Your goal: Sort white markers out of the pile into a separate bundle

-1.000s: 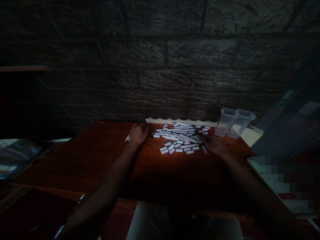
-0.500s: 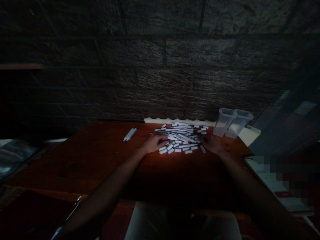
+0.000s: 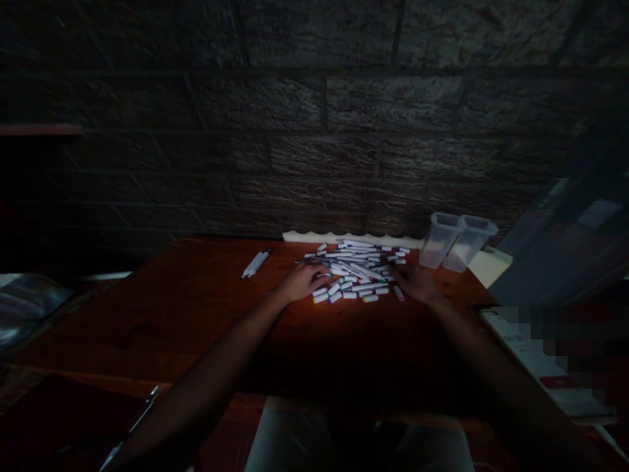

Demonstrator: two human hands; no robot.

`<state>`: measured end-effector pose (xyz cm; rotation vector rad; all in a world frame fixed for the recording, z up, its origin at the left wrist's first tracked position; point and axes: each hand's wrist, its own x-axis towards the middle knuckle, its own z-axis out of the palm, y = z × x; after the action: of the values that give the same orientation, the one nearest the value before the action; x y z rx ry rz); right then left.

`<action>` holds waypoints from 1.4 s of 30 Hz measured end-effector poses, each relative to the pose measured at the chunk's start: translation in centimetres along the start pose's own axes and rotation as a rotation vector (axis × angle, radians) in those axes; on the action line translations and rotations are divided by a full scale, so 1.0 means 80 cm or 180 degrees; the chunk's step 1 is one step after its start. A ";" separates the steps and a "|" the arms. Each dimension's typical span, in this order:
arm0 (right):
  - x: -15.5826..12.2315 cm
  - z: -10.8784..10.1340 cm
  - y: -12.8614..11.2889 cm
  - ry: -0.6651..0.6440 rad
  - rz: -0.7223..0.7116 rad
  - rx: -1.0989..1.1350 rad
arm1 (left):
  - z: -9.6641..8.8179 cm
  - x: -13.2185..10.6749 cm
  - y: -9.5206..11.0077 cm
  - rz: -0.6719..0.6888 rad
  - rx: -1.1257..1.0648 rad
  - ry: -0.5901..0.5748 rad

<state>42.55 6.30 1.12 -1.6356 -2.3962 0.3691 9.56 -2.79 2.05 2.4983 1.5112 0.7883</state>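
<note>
A pile of several white marker pens with coloured caps lies in a pool of light on a dark wooden table. My left hand rests at the pile's left edge, fingers curled onto the pens there. My right hand lies at the pile's right edge, fingers touching the pens. Two pens lie apart to the left of the pile. The dim light hides whether either hand grips a pen.
Two clear plastic cups stand at the back right of the table. A white scalloped strip runs along the brick wall. A blurred white paper lies at the right. Dark items sit on the far left.
My left hand moved from the two separate pens at the left, leaving them on the table, over to the pile's left edge. My right hand stayed put.
</note>
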 end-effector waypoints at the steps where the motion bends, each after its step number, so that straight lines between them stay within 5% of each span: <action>1: 0.000 0.000 0.000 0.0006 -0.0004 0.0002 | -0.001 0.000 0.001 -0.0010 -0.0019 0.0055; 15: 0.000 0.001 0.002 -0.0001 -0.0033 0.0104 | -0.003 0.000 0.007 -0.0461 -0.0479 0.0879; 30: -0.002 -0.002 -0.001 0.0012 -0.0031 0.0059 | -0.013 0.001 0.014 -0.0122 -0.0268 0.1165; 42: -0.003 -0.003 -0.002 0.0010 0.0000 0.0093 | -0.018 0.002 0.017 -0.0427 -0.0104 0.1276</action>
<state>42.57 6.06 1.37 -1.6226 -2.3771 0.3994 10.00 -3.57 3.81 2.2791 1.7403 1.3373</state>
